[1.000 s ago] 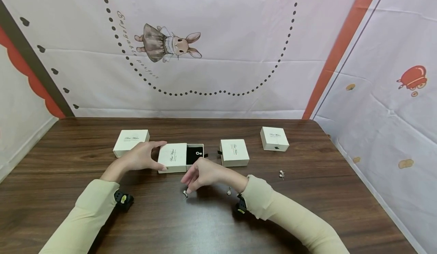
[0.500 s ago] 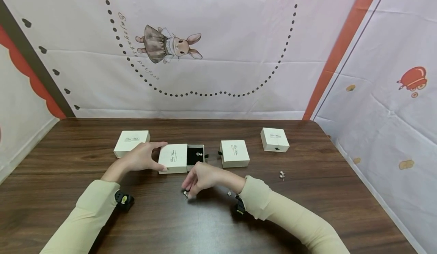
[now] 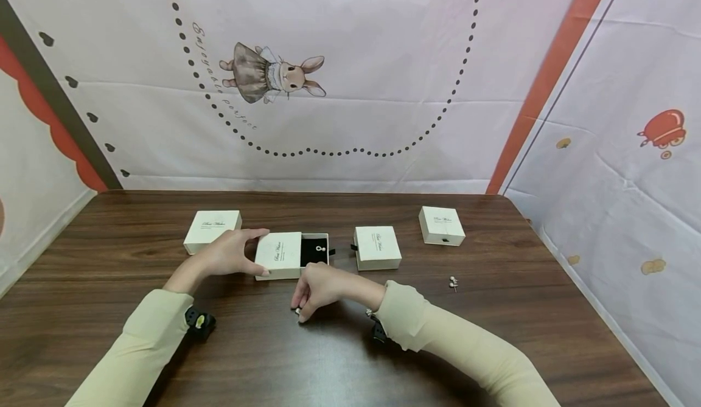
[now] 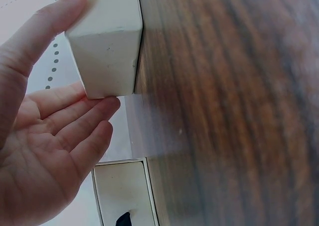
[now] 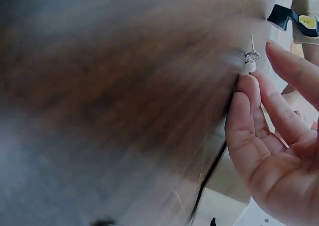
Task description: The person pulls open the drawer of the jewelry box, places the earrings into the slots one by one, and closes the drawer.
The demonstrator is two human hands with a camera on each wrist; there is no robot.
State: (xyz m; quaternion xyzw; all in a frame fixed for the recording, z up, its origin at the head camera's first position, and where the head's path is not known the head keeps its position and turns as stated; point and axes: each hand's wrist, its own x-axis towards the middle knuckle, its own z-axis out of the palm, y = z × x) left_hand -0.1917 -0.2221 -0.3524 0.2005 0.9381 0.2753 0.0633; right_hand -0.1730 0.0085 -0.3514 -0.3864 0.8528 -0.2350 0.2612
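My left hand (image 3: 232, 253) grips the sleeve of a small white jewelry box (image 3: 278, 253) between thumb and fingers. In the left wrist view, the thumb (image 4: 52, 16) and fingers lie on opposite sides of the box (image 4: 107, 59). Its drawer (image 3: 314, 236) is partly slid out to the right, and an earring (image 3: 320, 249) lies on the black lining. In front of the box, my right hand (image 3: 323, 288) is lowered to the table. An earring with a pearl and a clear-stone cluster (image 5: 251, 60) is at its fingertips. The thumb looks apart from the earring there.
Other white boxes stand behind my left hand (image 3: 213, 229), right of the open drawer (image 3: 378, 247) and at the back right (image 3: 441, 225). A pair of earrings (image 3: 453, 283) lies on the table (image 3: 509, 309). Another earring (image 3: 369, 313) shows beside my right wrist.
My right hand has moved slightly down and closer around the earring on the table, covering more of it. The left hand and the box it grips have stayed put.
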